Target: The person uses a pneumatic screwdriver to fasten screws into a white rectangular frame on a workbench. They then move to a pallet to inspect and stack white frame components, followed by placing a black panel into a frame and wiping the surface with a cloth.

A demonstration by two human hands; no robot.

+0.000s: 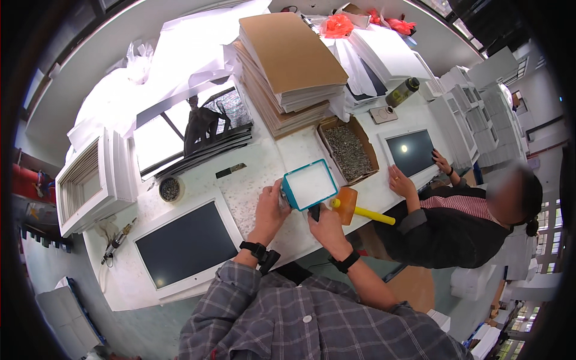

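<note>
My left hand (271, 210) is closed on the left side of a small rectangular box (285, 192) with a teal rim and a white inside. At the box's lower edge, the fingers of my right hand (331, 229) close round a small black thing (315, 212) whose kind I cannot make out. Right beside that hand lies a mallet (346, 206) with an orange head and a yellow handle. Beyond the box, a brown carton (324, 146) holds many small metal pieces. A white-framed dark panel (187, 245) lies on the table to my left.
A co-worker (459, 219) on the right touches another framed panel (411, 151). Brown boards (294, 51) are stacked at the back. White frames (90, 183), a powered screwdriver (119, 241) and a round tub of small pieces (170, 189) are at left. A bottle (403, 92) lies far right.
</note>
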